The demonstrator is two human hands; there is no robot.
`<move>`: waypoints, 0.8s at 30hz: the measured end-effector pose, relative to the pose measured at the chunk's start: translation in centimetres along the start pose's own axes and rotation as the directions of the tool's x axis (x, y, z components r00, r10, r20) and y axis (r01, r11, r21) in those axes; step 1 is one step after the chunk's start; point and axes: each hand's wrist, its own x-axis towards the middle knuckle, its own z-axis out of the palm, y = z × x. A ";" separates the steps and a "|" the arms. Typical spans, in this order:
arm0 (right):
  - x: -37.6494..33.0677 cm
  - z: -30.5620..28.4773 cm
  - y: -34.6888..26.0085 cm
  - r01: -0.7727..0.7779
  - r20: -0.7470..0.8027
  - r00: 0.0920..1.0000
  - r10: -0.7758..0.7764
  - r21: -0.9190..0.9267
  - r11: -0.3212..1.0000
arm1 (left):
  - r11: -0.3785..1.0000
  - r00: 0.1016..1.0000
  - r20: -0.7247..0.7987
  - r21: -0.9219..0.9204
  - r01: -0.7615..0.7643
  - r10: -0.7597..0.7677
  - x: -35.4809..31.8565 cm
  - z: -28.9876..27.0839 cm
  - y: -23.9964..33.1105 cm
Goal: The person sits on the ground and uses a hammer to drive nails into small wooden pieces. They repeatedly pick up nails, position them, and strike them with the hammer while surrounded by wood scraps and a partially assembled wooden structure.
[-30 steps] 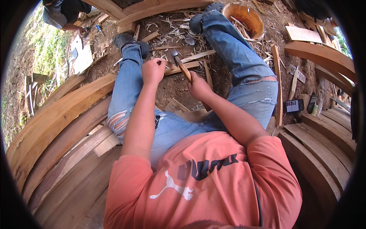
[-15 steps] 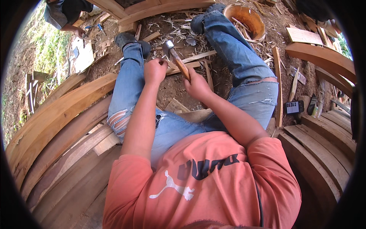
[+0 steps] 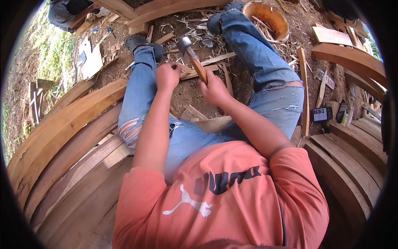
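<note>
My right hand [image 3: 215,89] is wrapped round the wooden handle of a hammer [image 3: 196,65]. Its metal head points away from me, tilted up and to the left, over the littered ground between my legs. Just left of the handle is my left hand [image 3: 167,75], fingers curled together in a pinch. Whatever it may hold is too small or hidden to make out. Beyond and below both hands lie wooden strips [image 3: 207,70] on the dirt; the hammer head touches nothing that I can see.
Curved timber pieces [image 3: 66,120] flank me on the left, and stacked boards [image 3: 348,166] on the right. A yellow bucket [image 3: 282,25] with wood scraps stands by my right foot. A phone [image 3: 322,114] lies at right. Another person [image 3: 68,14] is at the far left, and a wooden frame [image 3: 166,13] lies ahead.
The hammer head has shifted slightly away from me, its handle still in my right hand. My left hand has barely moved. At the far left, the other person's hand has drawn back from the blue tools.
</note>
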 end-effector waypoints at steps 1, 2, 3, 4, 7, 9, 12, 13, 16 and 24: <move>0.2 -0.2 -0.1 -0.005 0.004 1.000 0.005 0.002 1.000 | 1.000 1.000 0.000 0.010 -0.023 0.023 0.3 -0.1 0.2; 0.4 -0.4 -0.2 -0.010 0.008 1.000 0.010 0.003 1.000 | 1.000 1.000 0.016 -0.004 0.001 -0.001 0.4 -0.1 0.3; 0.8 0.2 1.0 -0.057 0.069 0.996 0.060 -0.040 0.998 | 1.000 0.999 0.033 -0.017 0.025 -0.025 0.4 -0.2 0.4; 0.9 0.8 2.0 -0.048 0.060 0.997 0.051 -0.052 0.997 | 0.998 0.998 0.051 -0.029 0.047 -0.046 0.4 -0.2 0.5; 0.8 1.6 2.5 -0.043 0.062 0.997 0.048 -0.075 0.996 | 0.997 0.999 0.014 -0.057 0.045 -0.044 0.3 -0.1 0.0; 0.5 1.4 1.9 0.000 0.022 1.000 0.001 -0.069 0.998 | 0.998 0.999 -0.004 -0.049 0.042 -0.043 0.5 0.0 -0.5; 0.2 1.0 1.0 0.034 -0.015 0.999 -0.035 -0.070 0.997 | 1.000 1.000 -0.016 -0.021 0.015 -0.015 0.2 0.0 -0.4; 0.5 0.7 0.8 0.046 -0.033 0.998 -0.048 -0.071 0.996 | 1.000 1.000 -0.023 -0.009 -0.010 0.009 0.5 -0.1 -0.1; 0.8 0.9 1.5 -0.067 0.123 0.989 0.088 -0.161 0.985 | 0.999 0.996 0.076 0.023 0.047 -0.048 0.6 -0.5 0.6; 0.0 0.9 1.2 0.010 -0.008 1.000 -0.011 -0.096 0.995 | 1.000 1.000 -0.015 -0.026 0.014 -0.014 0.0 0.0 0.0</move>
